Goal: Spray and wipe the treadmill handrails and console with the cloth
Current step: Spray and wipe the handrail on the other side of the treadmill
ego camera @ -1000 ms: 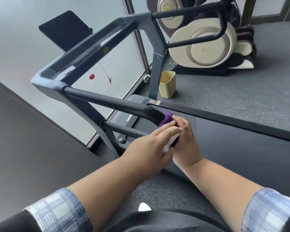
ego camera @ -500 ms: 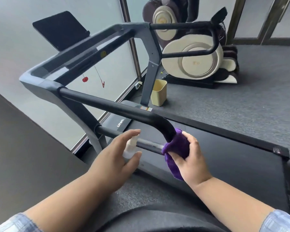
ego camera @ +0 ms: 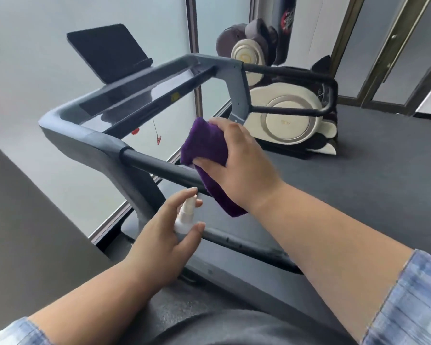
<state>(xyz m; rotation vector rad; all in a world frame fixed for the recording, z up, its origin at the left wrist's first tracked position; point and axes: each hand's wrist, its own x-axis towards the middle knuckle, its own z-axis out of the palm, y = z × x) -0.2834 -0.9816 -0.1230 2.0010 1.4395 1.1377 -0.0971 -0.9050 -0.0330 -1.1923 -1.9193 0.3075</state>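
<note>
My right hand (ego camera: 237, 160) grips a purple cloth (ego camera: 205, 155) wrapped over the top of the near black handrail (ego camera: 157, 168) of the treadmill. Just below the rail, my left hand (ego camera: 169, 242) holds a small white spray bottle (ego camera: 186, 215), with a finger on its nozzle. The grey console (ego camera: 125, 100) with its dark glossy panel lies ahead, and a black tablet holder (ego camera: 107, 51) stands above it. The far handrail (ego camera: 294, 73) runs off to the right.
A cream and dark massage chair (ego camera: 289, 115) stands behind the treadmill on the grey carpet. Frosted glass panels (ego camera: 35, 70) close off the left, with a dark wall at the lower left. The treadmill's side rail (ego camera: 234, 242) runs below my hands.
My right hand has slid the cloth up the handrail from the lower bend toward the console. The left hand with the bottle stays below the rail. My view has tilted up.
</note>
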